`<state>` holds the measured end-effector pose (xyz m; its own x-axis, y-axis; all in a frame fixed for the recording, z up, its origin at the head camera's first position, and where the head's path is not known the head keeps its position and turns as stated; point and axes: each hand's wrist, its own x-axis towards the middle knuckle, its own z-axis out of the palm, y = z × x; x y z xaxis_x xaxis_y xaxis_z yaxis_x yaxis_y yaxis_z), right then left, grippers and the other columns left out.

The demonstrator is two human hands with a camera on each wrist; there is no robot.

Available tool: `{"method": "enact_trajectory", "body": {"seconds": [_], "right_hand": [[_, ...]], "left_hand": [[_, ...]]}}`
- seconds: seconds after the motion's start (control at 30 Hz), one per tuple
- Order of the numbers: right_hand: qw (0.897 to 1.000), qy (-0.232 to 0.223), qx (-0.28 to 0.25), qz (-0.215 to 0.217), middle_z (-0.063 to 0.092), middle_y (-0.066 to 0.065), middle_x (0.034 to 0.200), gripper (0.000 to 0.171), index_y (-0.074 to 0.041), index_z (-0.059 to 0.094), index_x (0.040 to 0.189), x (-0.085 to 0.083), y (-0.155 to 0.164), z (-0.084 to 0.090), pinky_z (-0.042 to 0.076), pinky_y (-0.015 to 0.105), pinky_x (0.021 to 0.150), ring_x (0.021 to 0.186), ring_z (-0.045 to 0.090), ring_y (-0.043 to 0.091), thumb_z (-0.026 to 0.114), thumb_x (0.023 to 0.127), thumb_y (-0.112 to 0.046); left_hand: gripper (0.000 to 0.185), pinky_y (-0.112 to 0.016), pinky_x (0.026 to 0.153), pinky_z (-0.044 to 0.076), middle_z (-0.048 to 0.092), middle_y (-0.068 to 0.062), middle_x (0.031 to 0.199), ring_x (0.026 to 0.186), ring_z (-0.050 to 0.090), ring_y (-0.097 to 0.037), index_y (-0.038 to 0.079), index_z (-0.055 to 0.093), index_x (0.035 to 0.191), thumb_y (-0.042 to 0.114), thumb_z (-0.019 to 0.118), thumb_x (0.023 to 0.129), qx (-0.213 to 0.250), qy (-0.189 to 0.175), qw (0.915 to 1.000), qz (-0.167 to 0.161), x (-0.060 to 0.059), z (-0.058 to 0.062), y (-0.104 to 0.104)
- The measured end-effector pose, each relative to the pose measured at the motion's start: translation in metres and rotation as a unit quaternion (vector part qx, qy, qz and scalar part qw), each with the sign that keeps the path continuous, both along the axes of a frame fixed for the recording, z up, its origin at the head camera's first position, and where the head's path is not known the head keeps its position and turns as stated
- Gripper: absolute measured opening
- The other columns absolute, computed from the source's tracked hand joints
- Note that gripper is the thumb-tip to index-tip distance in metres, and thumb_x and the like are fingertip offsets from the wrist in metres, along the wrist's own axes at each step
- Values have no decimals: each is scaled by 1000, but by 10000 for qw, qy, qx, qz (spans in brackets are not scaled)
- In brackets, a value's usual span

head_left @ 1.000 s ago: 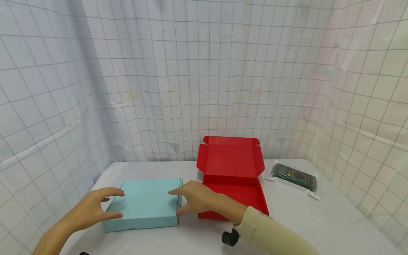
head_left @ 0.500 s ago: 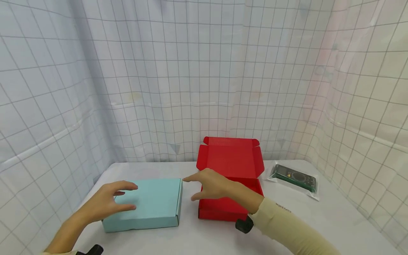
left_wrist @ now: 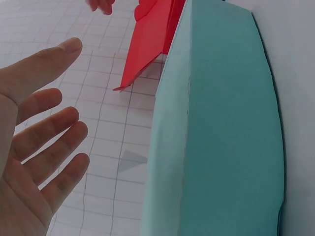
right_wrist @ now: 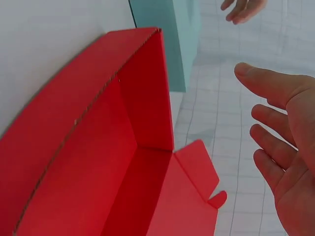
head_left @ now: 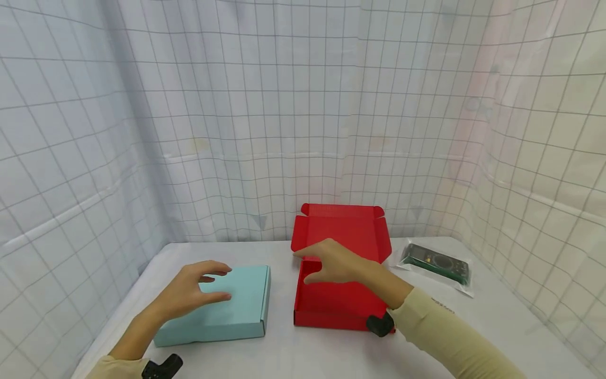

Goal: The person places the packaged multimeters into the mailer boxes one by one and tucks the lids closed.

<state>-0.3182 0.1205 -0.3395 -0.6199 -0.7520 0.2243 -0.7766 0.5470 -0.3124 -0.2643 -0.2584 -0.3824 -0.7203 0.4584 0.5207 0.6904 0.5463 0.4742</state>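
Grid-patterned sheeting [head_left: 303, 105] walls in the white counter [head_left: 331, 352] on three sides, likely to keep the background plain.

Next in size, the red box [head_left: 338, 289] sits near the counter's middle with its lid [head_left: 341, 231] folded up and back, so the tray lies open from above. It is corrugated card, with small flaps at the lid's corners, and the right wrist view shows the tray with nothing in it. Just beside it to the left, with a narrow gap between, the teal box [head_left: 222, 308] lies flat and closed, its top smooth and plain.

Smaller, a dark green meter in a clear bag [head_left: 436, 261] rests to the right of the red box, apart from it and out of the way of both hands.

Left hand [head_left: 191, 289] hovers over the teal box's near-left part, fingers spread and loosely bent, holding nothing; whether a fingertip touches the top I cannot tell. Right hand [head_left: 338, 263] hangs above the red tray's left side in front of the lid, its grip relaxed and half open, thumb under the fingers, also holding nothing.
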Motion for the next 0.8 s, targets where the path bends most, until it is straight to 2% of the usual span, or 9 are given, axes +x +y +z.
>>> {"method": "enact_trajectory", "body": {"seconds": [0.2,0.4,0.57,0.8], "right_hand": [[9996,-11,-99,-246,64,-4,138,61,-18,63,145,-4,19,8,55,33,94,128,57,18,84,88,-26],[9988,65,-299,-391,65,1,137,61,-15,64,143,-9,40,12,56,41,95,127,59,23,85,87,-26],[9975,92,-389,-583,66,2,137,62,-13,65,142,-13,55,13,58,41,92,125,60,26,87,86,-25],[9964,179,-416,-717,66,6,136,61,-11,65,141,-18,72,14,59,43,90,124,60,30,87,86,-24]], "left_hand": [[47,-42,87,60,70,1,122,109,68,-23,10,71,124,27,89,84,135,-178,9996,-195,-7,-4,19],[48,-43,89,59,70,-10,121,110,67,-29,4,70,124,29,87,86,156,-478,9977,-461,-13,-9,35],[50,-40,89,59,70,-13,121,109,67,-31,0,69,124,30,86,88,160,-530,9971,-523,-14,-10,43],[47,-40,89,59,70,-12,121,110,67,-28,1,69,124,29,84,89,183,-525,9967,-595,-16,-9,52]]}}
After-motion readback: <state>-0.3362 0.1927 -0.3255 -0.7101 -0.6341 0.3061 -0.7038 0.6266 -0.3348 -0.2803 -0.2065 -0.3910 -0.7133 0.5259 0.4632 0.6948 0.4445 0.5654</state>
